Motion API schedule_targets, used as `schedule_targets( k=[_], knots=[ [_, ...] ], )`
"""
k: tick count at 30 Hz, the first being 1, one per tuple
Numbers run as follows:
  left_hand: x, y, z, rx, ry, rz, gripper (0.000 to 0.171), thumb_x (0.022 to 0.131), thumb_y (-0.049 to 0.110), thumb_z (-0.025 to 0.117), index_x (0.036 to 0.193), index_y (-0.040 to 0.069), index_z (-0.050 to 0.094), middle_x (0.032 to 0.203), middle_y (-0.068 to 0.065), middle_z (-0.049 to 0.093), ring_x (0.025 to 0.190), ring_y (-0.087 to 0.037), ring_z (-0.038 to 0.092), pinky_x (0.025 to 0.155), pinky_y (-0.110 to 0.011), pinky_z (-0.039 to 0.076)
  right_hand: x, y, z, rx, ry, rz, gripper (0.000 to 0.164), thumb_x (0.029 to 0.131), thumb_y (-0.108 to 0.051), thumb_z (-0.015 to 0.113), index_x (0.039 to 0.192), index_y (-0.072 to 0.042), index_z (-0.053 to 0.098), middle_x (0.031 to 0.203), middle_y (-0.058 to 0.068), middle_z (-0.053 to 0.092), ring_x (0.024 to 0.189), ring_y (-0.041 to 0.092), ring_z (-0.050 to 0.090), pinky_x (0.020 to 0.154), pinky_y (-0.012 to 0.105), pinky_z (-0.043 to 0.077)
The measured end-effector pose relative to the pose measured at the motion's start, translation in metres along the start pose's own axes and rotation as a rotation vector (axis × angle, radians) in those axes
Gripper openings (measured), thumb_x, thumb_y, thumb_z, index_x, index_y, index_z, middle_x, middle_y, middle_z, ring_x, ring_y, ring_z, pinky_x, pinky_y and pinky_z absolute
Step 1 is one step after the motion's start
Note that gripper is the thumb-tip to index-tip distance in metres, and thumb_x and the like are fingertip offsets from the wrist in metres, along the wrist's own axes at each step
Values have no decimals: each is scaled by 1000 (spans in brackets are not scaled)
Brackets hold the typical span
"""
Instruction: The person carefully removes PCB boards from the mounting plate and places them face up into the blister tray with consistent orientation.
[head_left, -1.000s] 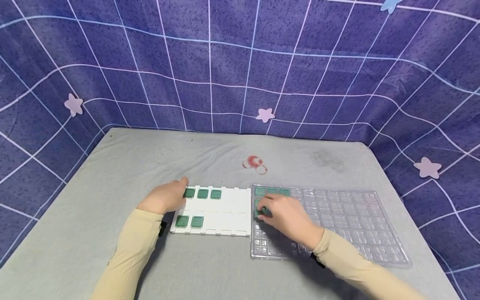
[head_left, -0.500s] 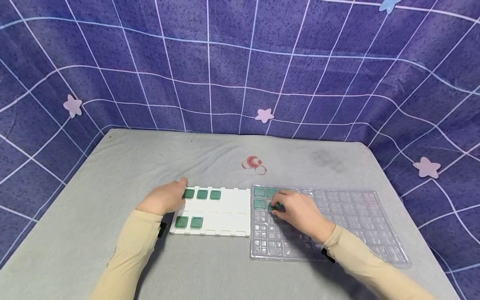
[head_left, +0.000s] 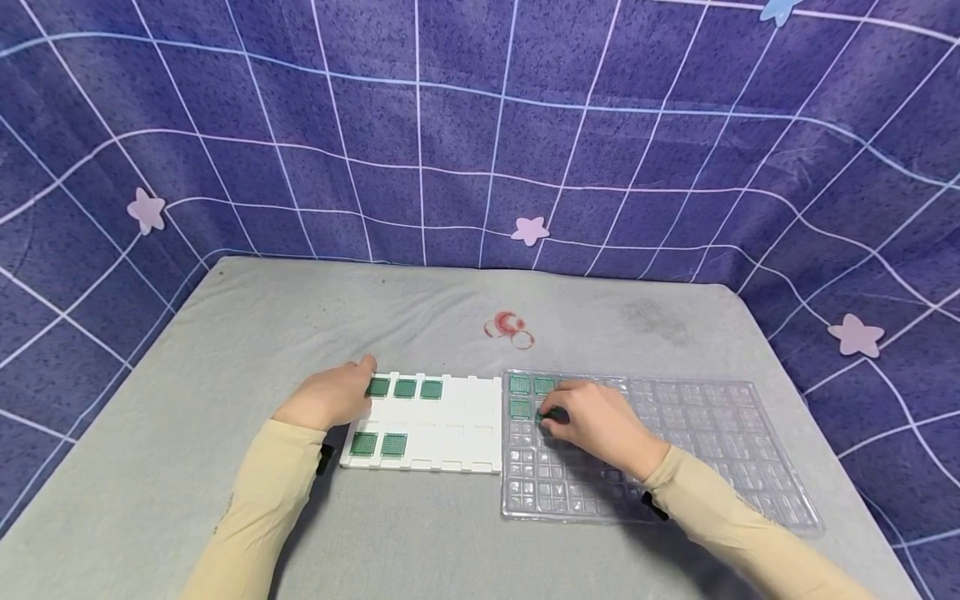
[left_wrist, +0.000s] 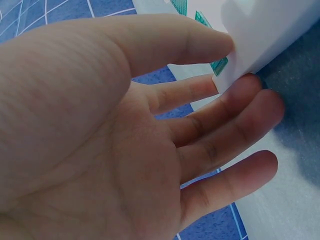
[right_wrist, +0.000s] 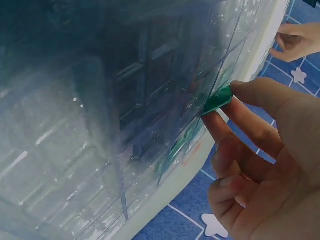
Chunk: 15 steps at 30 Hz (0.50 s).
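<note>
My right hand pinches a small green perforated circuit board between thumb and fingertips. The board is tilted at the second pocket of the second row in the clear plastic tray. Green boards lie flat in neighbouring pockets; my hand hides part of the back row. At the left, my left hand holds the end of the white tray; in the left wrist view its thumb lies over the tray and its fingers are at the edge. Several green boards sit in the white tray.
Both trays stand side by side on a grey cloth-covered table. Red ring marks show on the cloth behind them. A blue-purple grid-patterned curtain with star shapes hangs around the back and sides.
My right hand has shifted right from the first pocket of the second row, leaving a board lying there, to the second pocket, where it pinches another. My left hand has stayed put.
</note>
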<state>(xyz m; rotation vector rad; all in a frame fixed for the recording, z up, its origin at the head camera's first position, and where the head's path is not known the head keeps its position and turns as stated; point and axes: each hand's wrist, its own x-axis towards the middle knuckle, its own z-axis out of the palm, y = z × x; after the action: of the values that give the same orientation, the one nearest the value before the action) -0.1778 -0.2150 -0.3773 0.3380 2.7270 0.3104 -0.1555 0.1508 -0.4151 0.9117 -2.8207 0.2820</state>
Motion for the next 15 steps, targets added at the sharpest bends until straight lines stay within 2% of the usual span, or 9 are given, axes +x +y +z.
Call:
schedule_targets(
  k=[15],
  knots=[
    [0,-1,0,0,-2,0,44,89,6,55,130,-5,45,118,-30,64,88,-31,62,82,-52,53,4,3,0,4,-2,-7,15,83,-26,83,96,-20,81,98,-4,76,82,15,73,63,30,59]
  ],
)
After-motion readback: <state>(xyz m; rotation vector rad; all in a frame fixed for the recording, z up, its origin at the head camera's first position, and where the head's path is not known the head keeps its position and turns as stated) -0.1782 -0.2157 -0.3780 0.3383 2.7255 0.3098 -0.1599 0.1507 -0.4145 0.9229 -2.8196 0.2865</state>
